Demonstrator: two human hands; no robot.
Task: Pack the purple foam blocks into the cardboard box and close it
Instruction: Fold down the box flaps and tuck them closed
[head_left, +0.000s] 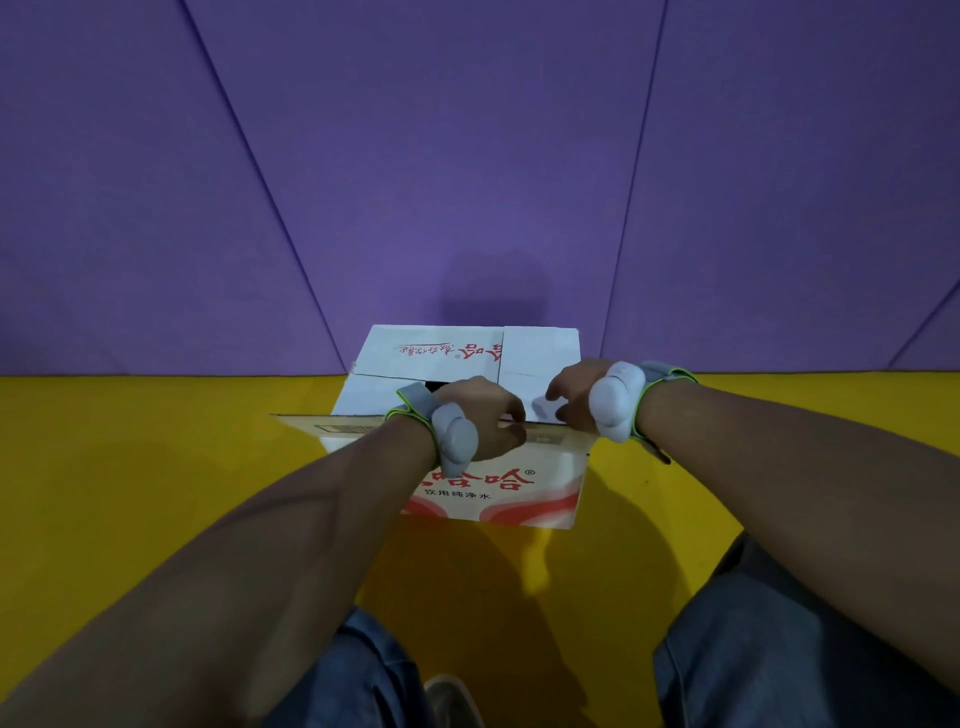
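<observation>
Cardboard box (483, 488) sits on the yellow floor (156, 467) right in front of me, its far side against the purple padded wall (467, 156). My left hand (480, 423) is curled over the edge of the near flap (332, 427), fingers hooked on top and thumb under, pinching the cardboard. My right hand (579, 397) rests further along the same edge, fingers bent downward onto the white top panels (540, 353); I cannot tell whether it grips the flap or only presses. Each wrist carries a grey strap with a white pod.

Beyond the hands, the far flaps already lie folded flat across the opening, leaving only a small dark gap near my left hand. No purple foam blocks show anywhere outside, so I judge they are already inside, though the interior is hidden.

I take this to be the closing step: the last flap is half raised, sticking out toward my left. Next I would need to swing it forward and down over the folded panels, keeping both hands level so it seats flat without buckling.
</observation>
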